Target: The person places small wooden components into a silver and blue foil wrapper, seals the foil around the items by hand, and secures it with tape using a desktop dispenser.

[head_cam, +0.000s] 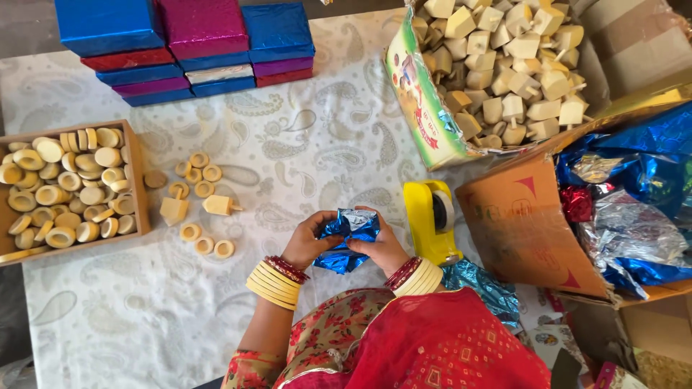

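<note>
A small bundle wrapped in shiny blue foil (347, 234) sits between both hands, just above my lap. My left hand (306, 241) grips its left side and my right hand (382, 245) presses its right side, fingers folded over the foil. Both wrists wear cream and red bangles. What is inside the foil is hidden. On the cloth to the left lie two wooden spinning tops (220, 205) and several loose wooden rings (198, 173).
A yellow tape dispenser (430, 220) stands right of my hands. A tray of wooden rings (65, 187) is at the left, stacked shiny boxes (187, 43) at the back, a bag of wooden tops (504, 65) and a carton of foil sheets (627, 209) at the right.
</note>
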